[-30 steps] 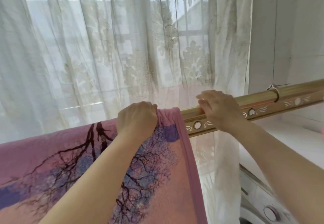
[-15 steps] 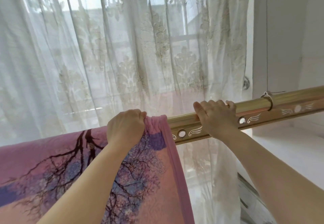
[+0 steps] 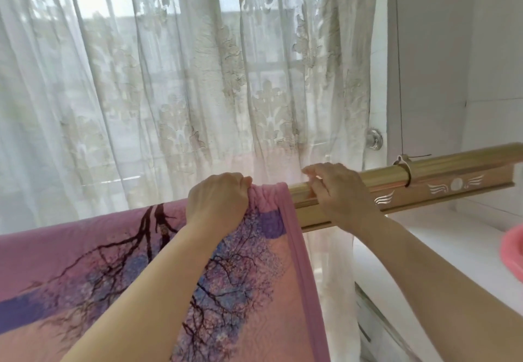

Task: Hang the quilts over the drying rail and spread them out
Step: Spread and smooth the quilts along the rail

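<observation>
quilt [image 3: 85, 262]: pink, hangs over the gold rail [image 3: 441, 173], lower left of frame | left hand [image 3: 218, 200]: squeezes its bunched top edge, middle | right hand [image 3: 339, 191]: curled round the bare rail just beside it | feel: I think soft, floppy, a bit heavy; best to grab the top edge and slide it.

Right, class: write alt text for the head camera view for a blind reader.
A person's left hand grips the bunched edge of a pink quilt draped over a gold drying rail, while the right hand holds the bare rail beside it.
</observation>
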Tool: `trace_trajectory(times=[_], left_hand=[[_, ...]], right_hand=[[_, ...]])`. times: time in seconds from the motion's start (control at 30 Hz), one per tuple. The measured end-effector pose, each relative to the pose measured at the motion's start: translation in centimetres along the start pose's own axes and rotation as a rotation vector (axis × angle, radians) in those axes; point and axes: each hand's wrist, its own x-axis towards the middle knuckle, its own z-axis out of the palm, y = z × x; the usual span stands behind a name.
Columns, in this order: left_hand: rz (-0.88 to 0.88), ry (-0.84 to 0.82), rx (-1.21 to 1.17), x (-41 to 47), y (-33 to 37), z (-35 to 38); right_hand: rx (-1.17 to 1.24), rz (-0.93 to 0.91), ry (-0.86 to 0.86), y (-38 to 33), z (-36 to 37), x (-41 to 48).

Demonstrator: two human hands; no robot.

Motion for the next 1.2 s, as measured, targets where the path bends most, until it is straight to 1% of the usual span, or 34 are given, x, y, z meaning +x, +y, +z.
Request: trace_trajectory(times=[0.07, 0.13, 0.17, 0.47, 0.63, 0.8, 0.97, 1.1, 1.13, 1.17, 1.2], left_hand=[[-0.019, -0.007, 0.002, 0.1, 0.0, 0.0], [-0.031, 0.002, 0.007, 0.1, -0.2, 0.0], [-0.034, 0.009, 0.006, 0.2, -0.3, 0.1], [-0.116, 0.004, -0.002, 0.8, -0.9, 0.4], [-0.112, -0.012, 0.005, 1.7, 0.8, 1.2], [-0.096, -0.020, -0.002, 2.4, 3.6, 2.2], [-0.038, -0.013, -0.004, 2.8, 7.5, 3.0], [0.011, -0.004, -0.015, 3.1, 9.0, 3.3], [0.023, 0.007, -0.011, 3.0, 9.0, 3.5], [0.035, 0.017, -0.006, 3.0, 9.0, 3.6], [0.040, 0.022, -0.005, 3.1, 8.9, 3.7]], right_hand=[[-0.134, 0.040, 0.105, 2.5, -0.7, -0.3], [-0.227, 0.102, 0.118, 4.2, -1.0, -0.6], [-0.229, 0.110, 0.106, 4.7, -0.9, -0.7], [-0.172, 0.071, 0.097, 4.5, 1.3, 0.3], [-0.140, 0.052, 0.117, 4.3, 1.3, 0.5], [-0.095, 0.067, 0.038, 3.7, 0.6, 0.5], [-0.088, 0.080, -0.019, 3.6, -0.6, -0.1], [-0.082, 0.050, -0.096, 4.5, -1.6, 0.0], [-0.026, 0.046, -0.097, 4.9, -1.8, -0.1], [0.050, 0.050, -0.055, 5.3, -2.2, -0.3], [0.114, 0.065, 0.029, 5.7, -2.4, -0.8]])
